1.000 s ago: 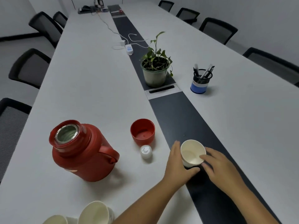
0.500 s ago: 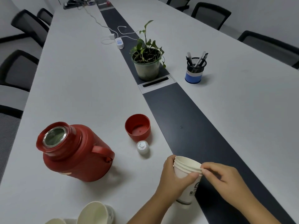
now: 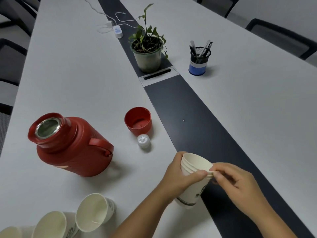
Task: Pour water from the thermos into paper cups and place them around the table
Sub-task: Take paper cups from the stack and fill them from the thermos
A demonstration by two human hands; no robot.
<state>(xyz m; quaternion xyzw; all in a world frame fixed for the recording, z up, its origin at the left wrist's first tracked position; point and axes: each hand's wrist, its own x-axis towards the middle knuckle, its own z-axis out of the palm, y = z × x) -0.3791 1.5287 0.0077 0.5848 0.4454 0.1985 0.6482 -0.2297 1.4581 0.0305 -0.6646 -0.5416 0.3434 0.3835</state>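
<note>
Stack of paper cups (image 3: 193, 179) held tilted above the bench (image 3: 72, 83) near its front edge, left hand (image 3: 180, 179) curled round the stack, right hand (image 3: 233, 181) fingers (image 3: 217, 174) pinching the top rim, open red thermos (image 3: 68, 143) standing to the left, red lid (image 3: 138, 120) and white stopper (image 3: 143, 141) between them, loose cups (image 3: 92, 212) lying at front left

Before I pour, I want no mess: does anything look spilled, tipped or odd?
No spill shows. Three paper cups lie on their sides at the near table edge, and the thermos stands open, its red cap and white stopper beside it.
</note>
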